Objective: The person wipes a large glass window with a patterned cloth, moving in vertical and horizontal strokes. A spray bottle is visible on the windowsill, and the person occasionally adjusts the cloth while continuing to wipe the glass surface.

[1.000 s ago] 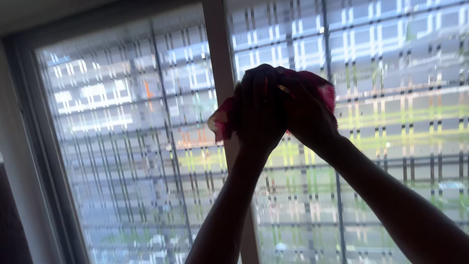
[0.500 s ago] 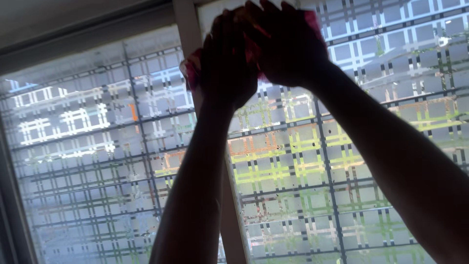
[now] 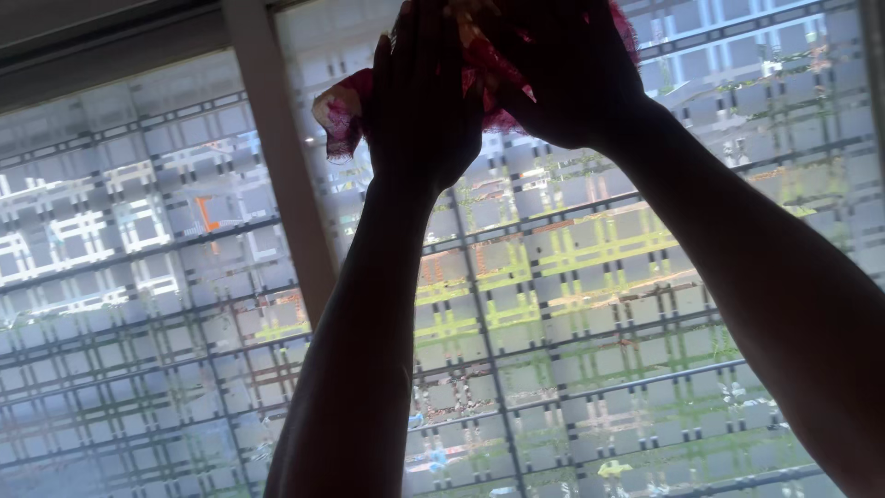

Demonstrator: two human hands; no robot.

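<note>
cloth [image 3: 343,109] between both hands, against right pane [image 3: 590,277] | left hand [image 3: 424,101] beside right hand [image 3: 562,74] | frame post [image 3: 277,157] left of them

- Cloth [image 3: 343,109]: deep pink to crimson, with a paler, cream-tinged corner at 9 o'clock.
- Window glass [image 3: 572,304]: frosted, patterned in a grid of small pale squares crossed by dark lines; green and yellow tints at 3 o'clock, orange flecks, bluish white at 9 o'clock.
- Window post [image 3: 281,175]: plain beige.

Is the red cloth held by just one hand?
No, both the left hand and the right hand grip the red cloth up against the patterned window pane.
</note>
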